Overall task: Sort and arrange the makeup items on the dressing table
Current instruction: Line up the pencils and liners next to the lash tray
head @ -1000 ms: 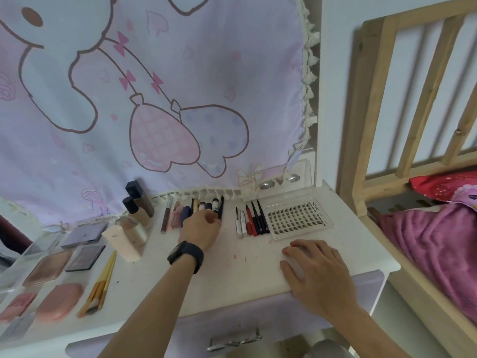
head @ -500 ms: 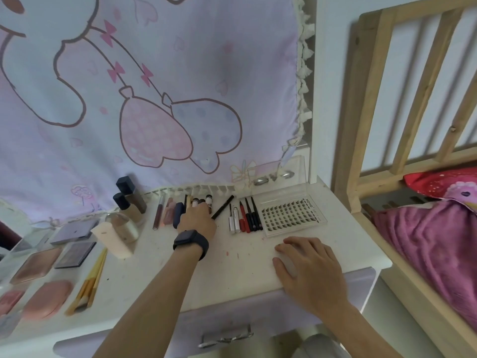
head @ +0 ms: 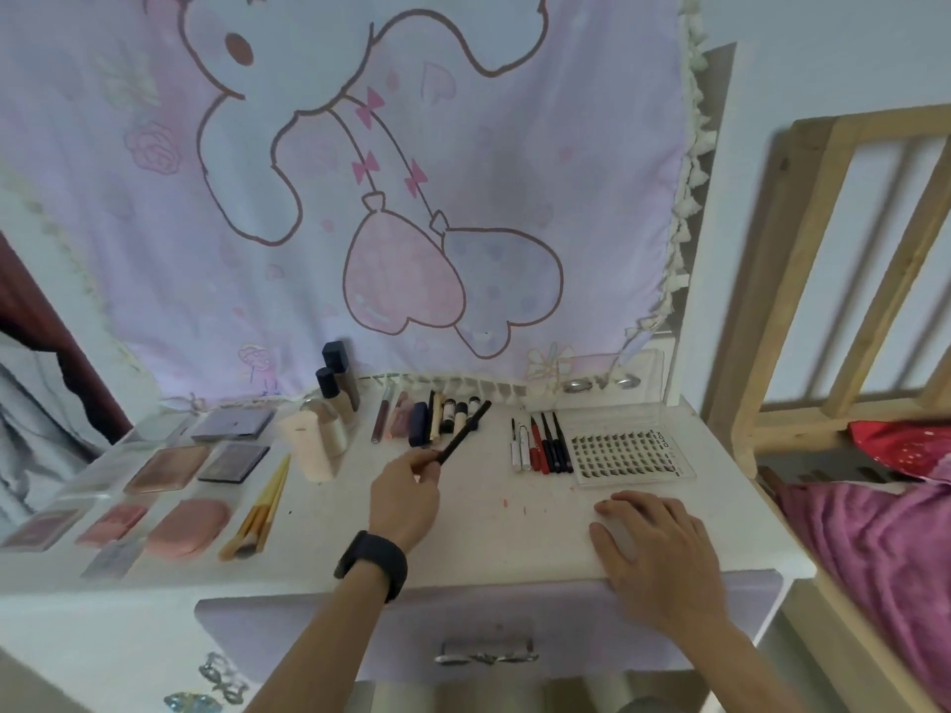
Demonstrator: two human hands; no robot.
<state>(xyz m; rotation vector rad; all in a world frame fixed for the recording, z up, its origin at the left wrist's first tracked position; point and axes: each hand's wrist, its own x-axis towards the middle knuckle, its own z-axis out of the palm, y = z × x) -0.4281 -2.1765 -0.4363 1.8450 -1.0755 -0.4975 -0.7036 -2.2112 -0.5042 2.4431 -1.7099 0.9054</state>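
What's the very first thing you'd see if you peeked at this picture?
The huge pastel cloth with a cartoon animal, hanging behind the dressing table, grabs the eye first. Next comes the left hand in the middle, holding a black pencil tilted toward the row of tubes at the back. The right hand rests on the table's front right, near the clear lash tray.

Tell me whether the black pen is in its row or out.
Out: the left hand pinches the pen by its lower end, and it slants across the tubes.
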